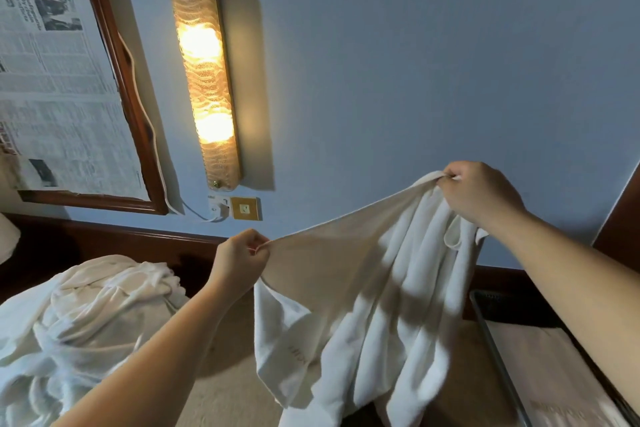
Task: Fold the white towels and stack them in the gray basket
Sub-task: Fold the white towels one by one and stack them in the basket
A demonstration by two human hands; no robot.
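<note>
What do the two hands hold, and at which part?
One white towel: left hand and right hand each pinch its upper edge.

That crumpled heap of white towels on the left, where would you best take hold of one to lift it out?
Probably at a raised fold on top of the heap of towels, coming from above: edges and corners are buried in the crumple. Then find two corners along one edge, as the left hand and right hand now pinch the held towel.

Left hand (239, 255) and right hand (479, 192) pinch a white towel's (363, 295) edge.
</note>
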